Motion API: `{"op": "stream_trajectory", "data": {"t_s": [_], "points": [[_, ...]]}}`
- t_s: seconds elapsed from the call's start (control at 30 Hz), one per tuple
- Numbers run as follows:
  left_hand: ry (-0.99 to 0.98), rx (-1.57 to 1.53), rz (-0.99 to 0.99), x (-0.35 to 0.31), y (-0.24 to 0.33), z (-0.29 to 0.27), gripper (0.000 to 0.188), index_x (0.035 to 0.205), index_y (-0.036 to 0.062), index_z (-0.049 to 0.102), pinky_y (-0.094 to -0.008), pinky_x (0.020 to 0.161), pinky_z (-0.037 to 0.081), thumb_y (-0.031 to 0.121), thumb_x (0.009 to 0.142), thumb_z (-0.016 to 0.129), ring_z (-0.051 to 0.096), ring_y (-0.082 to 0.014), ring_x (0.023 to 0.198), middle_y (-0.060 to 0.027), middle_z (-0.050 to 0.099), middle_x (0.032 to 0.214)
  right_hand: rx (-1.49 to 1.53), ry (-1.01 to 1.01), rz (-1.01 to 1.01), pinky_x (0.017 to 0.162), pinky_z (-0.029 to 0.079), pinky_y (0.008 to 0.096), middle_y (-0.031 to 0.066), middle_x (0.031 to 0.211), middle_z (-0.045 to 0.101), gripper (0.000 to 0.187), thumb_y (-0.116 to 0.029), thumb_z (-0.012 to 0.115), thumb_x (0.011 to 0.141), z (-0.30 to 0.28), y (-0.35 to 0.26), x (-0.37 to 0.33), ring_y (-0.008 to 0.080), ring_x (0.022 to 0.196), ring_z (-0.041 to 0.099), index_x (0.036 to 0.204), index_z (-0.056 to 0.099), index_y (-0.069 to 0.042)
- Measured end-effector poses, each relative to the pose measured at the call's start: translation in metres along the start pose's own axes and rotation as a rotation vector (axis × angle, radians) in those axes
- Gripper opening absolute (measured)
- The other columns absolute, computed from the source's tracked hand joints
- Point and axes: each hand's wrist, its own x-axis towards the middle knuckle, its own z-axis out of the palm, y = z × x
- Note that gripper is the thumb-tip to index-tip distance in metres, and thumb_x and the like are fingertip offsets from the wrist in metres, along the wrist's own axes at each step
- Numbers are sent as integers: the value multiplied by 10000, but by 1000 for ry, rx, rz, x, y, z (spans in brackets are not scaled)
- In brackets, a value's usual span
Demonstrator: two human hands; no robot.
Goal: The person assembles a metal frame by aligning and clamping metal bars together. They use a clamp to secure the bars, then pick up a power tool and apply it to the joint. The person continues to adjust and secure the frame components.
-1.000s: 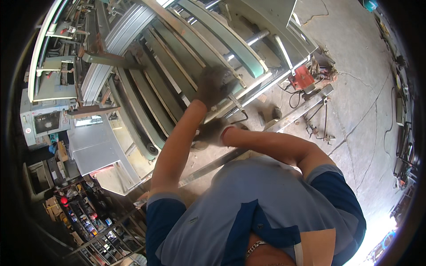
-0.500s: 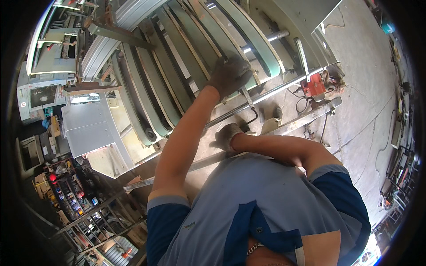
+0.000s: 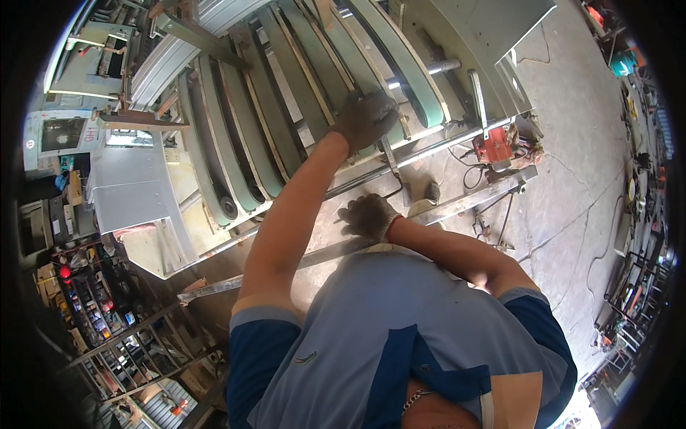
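My left hand, in a dark work glove, is closed over the front end of one of the green conveyor belts; its fingertips are partly hidden. Just below it a metal bracket slants down toward the long round bar. A thin black bent rod, like a hex key, hangs at the bracket's lower end. Close beside this rod is my right hand, gloved too, its fingers spread apart with nothing visible in them.
A long metal beam crosses in front of my body. To the right, a red device with a cable sits near a slotted upright arm. A grey sheet-metal box stands at left, above racks of parts.
My right hand has come up from near the beam, and its fingers now spread wider. My left hand keeps its place on the belt end. The whole view has shifted slightly.
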Motion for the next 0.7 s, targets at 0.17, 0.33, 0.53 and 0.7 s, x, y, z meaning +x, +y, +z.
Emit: {"op": "stream_trajectory", "data": {"t_s": [0.17, 0.33, 0.53, 0.7], "points": [[-61, -67, -47, 3, -3, 0, 289, 1118, 87, 690, -394, 981, 466, 296, 928, 632, 643, -321, 1045, -123, 698, 1114, -2, -195, 77, 773, 566, 411, 95, 1043, 705, 209, -241, 529, 983, -15, -6, 22, 259, 988, 705, 1055, 689, -127], [-23, -5, 48, 3, -8, 0, 308, 1112, 55, 684, -398, 939, 495, 299, 929, 639, 655, -327, 1021, -138, 706, 1076, 121, 327, -96, 763, 558, 389, 61, 946, 715, 172, -253, 567, 954, -20, 10, 7, 260, 892, 697, 995, 694, -145], [-45, -111, -9, 5, -13, 6, 286, 1041, 121, 666, -443, 929, 466, 378, 919, 630, 647, -346, 955, -111, 691, 991, 1072, 1264, 561, 531, 395, 324, 13, 704, 483, 312, -374, 507, 1032, -23, 96, -58, 168, 594, 464, 823, 548, -147], [28, -91, 62, 7, -11, 7, 224, 962, 102, 666, -440, 857, 497, 319, 907, 667, 663, -330, 880, -115, 689, 942, 2159, 1486, 744, 407, 197, 270, -63, 557, 275, 437, -517, 481, 1017, -37, 121, -67, 97, 436, 254, 703, 403, -223]]}}
